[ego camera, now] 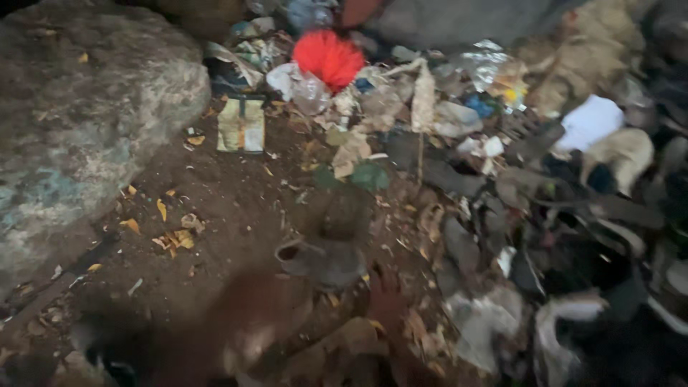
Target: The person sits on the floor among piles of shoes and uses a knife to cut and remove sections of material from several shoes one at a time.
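left hand [244, 322] blurred at lower left of frame, right hand [387, 301] lower centre; grip of either cannot be told. grey scrap [322, 259] just above them, mid-frame. approach slowly, fingers under its edge.

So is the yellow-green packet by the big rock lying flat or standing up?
Lying flat. The yellow-green packet rests face-up on the dirt beside the big rock, its whole front showing, at the litter pile's edge.

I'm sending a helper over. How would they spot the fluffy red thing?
Start at the big grey boulder on the left, then look right along the top of the litter heap. The fluffy red tuft sits there, the only bright red thing among dull wrappers.
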